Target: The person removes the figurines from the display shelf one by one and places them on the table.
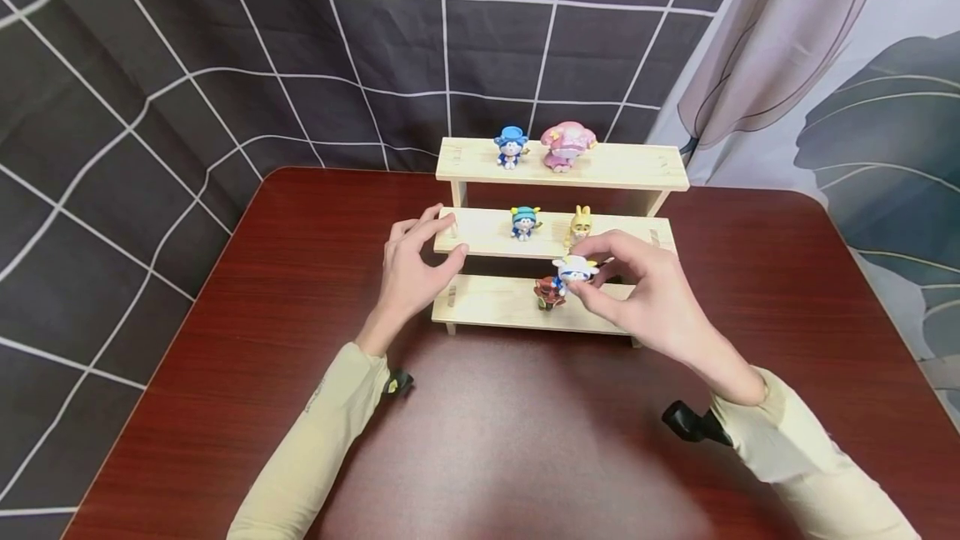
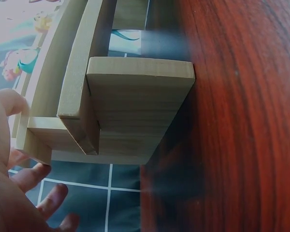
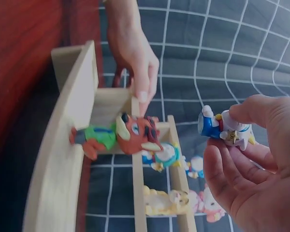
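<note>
Three pale wooden tiers form a stepped shelf (image 1: 625,165) on a red-brown counter (image 1: 517,423), w/ a dark gridded curtain (image 1: 390,40) behind. R hand (image 1: 652,290) pinches a small white-hatted figurine (image 1: 575,267) btwn thumb & fingers, up in the air near the bottom tier (image 1: 487,307). R wrist view shows a gap btwn it & the red-brown fox figurine (image 3: 135,133), green-shirted, standing on that tier. L hand (image 1: 416,261) is wide, thumb & index finger spread apart, touching the L end of the mid. tier (image 1: 480,232). On that tier stand a teal-hatted figurine (image 1: 524,225) &, to its R, a yellow rabbit figurine (image 1: 581,223). Top tier: a blue-hatted figurine (image 1: 511,150), then a pink figurine (image 1: 567,144) just beside it, on the R. Both sleeves (image 1: 322,440) are pale.
</note>
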Available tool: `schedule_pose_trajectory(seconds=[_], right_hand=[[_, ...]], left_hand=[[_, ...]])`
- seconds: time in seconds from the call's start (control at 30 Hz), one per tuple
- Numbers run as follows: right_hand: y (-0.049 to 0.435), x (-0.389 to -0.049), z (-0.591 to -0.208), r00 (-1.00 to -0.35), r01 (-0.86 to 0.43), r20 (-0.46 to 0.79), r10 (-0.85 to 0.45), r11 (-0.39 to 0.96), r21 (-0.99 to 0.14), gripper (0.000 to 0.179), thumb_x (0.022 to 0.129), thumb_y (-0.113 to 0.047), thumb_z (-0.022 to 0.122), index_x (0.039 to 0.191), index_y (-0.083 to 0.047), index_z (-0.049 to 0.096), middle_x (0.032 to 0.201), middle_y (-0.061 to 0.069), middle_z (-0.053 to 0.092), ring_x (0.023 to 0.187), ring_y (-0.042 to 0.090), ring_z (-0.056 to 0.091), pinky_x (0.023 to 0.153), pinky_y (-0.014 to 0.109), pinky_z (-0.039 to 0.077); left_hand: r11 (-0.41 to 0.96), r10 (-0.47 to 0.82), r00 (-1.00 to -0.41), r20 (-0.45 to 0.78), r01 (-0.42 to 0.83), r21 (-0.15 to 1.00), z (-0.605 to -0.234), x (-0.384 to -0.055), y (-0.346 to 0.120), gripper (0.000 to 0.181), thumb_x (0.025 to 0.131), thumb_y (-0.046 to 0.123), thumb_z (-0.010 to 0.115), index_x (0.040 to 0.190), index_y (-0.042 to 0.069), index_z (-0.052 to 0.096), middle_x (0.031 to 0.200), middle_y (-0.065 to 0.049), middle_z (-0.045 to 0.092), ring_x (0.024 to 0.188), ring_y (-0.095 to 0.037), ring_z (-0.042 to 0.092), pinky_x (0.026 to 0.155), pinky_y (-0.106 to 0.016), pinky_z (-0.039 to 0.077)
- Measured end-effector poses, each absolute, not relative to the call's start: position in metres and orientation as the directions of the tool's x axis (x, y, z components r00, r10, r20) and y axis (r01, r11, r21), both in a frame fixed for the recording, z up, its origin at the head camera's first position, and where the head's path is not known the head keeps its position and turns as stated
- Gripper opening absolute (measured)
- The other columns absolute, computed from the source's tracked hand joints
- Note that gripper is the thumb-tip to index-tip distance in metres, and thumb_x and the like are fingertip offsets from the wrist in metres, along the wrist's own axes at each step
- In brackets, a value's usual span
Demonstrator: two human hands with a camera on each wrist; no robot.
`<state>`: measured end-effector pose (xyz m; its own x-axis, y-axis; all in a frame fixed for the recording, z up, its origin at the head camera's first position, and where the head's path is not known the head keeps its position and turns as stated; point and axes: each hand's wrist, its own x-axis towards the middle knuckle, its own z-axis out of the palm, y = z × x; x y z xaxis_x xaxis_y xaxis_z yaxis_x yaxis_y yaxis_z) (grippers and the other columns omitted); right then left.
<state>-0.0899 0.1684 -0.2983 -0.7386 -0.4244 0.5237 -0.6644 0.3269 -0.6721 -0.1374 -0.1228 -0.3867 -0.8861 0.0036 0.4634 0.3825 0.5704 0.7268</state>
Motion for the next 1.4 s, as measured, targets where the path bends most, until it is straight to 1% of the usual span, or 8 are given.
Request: schedule_pose_trajectory(seconds=[0.23,0.4,0.7,0.8,0.93,1.07,1.23,1.4], right_hand=[[0.160,-0.082,-0.304,-0.714,-0.686,0.535,-0.452,0.298,-0.664,0.040,0.072,0.013,0.081,0.106,-0.004,0.069,0.096,-0.001,0.068,0.074,0.012,0.063,0.071,0.021,0.052],[0.152,-0.075,-0.310,-0.706,-0.686,0.529,-0.471,0.268,-0.676,0.042,0.072,0.011,0.082,0.107,-0.007,0.069,0.098,-0.002,0.069,0.075,0.013,0.064,0.071,0.023,0.053],[0.140,-0.066,-0.326,-0.689,-0.674,0.510,-0.514,0.198,-0.711,0.042,0.072,0.011,0.082,0.107,-0.007,0.067,0.100,0.001,0.066,0.081,0.015,0.063,0.069,0.026,0.055],[0.137,-0.063,-0.330,-0.684,-0.671,0.503,-0.528,0.184,-0.718,0.042,0.073,0.012,0.081,0.107,-0.007,0.066,0.099,0.002,0.064,0.080,0.015,0.063,0.068,0.026,0.055],[0.133,-0.062,-0.335,-0.674,-0.674,0.499,-0.544,0.178,-0.717,0.042,0.072,0.012,0.081,0.107,-0.007,0.065,0.096,0.001,0.063,0.074,0.012,0.064,0.065,0.027,0.055],[0.128,-0.061,-0.341,-0.674,-0.667,0.485,-0.557,0.177,-0.723,0.041,0.073,0.011,0.081,0.105,-0.007,0.065,0.094,0.000,0.064,0.071,0.011,0.064,0.062,0.030,0.056],[0.121,-0.059,-0.349,-0.674,-0.652,0.460,-0.578,0.172,-0.738,0.035,0.076,0.009,0.080,0.104,-0.006,0.065,0.094,-0.001,0.065,0.071,0.011,0.063,0.062,0.032,0.055],[0.114,-0.058,-0.360,-0.671,-0.656,0.453,-0.587,0.185,-0.732,0.033,0.076,0.008,0.080,0.103,-0.005,0.065,0.094,-0.001,0.065,0.075,0.012,0.063,0.065,0.028,0.055]], left_hand=[[0.578,0.000,-0.888,0.459,0.375,0.725,-0.386,-0.135,-0.124,0.045,0.083,0.027,0.077,0.126,0.014,0.072,0.139,-0.001,0.060,0.111,-0.026,0.049,0.094,-0.050,0.035],[0.577,-0.001,-0.887,0.462,0.377,0.724,-0.387,-0.135,-0.124,0.046,0.083,0.028,0.078,0.126,0.014,0.072,0.139,0.000,0.059,0.111,-0.027,0.049,0.094,-0.050,0.035],[0.571,0.000,-0.887,0.461,0.378,0.729,-0.387,-0.137,-0.123,0.045,0.083,0.027,0.077,0.126,0.014,0.072,0.139,-0.001,0.060,0.111,-0.027,0.049,0.093,-0.050,0.035],[0.566,0.001,-0.884,0.468,0.386,0.728,-0.388,-0.137,-0.122,0.045,0.083,0.027,0.077,0.126,0.014,0.072,0.139,-0.003,0.060,0.110,-0.027,0.048,0.093,-0.051,0.035],[0.563,0.001,-0.878,0.479,0.397,0.725,-0.389,-0.138,-0.123,0.046,0.082,0.027,0.078,0.126,0.013,0.072,0.138,-0.007,0.060,0.110,-0.029,0.049,0.092,-0.051,0.035],[0.561,0.001,-0.880,0.476,0.394,0.728,-0.388,-0.137,-0.123,0.047,0.082,0.027,0.079,0.126,0.012,0.071,0.139,-0.007,0.060,0.110,-0.029,0.049,0.092,-0.051,0.036],[0.564,0.003,-0.882,0.471,0.391,0.728,-0.386,-0.137,-0.123,0.047,0.082,0.027,0.078,0.127,0.013,0.071,0.140,-0.004,0.059,0.111,-0.028,0.049,0.092,-0.050,0.036],[0.560,0.008,-0.881,0.473,0.396,0.728,-0.387,-0.137,-0.123,0.047,0.083,0.026,0.078,0.127,0.012,0.071,0.139,-0.006,0.059,0.111,-0.028,0.049,0.091,-0.050,0.037]])
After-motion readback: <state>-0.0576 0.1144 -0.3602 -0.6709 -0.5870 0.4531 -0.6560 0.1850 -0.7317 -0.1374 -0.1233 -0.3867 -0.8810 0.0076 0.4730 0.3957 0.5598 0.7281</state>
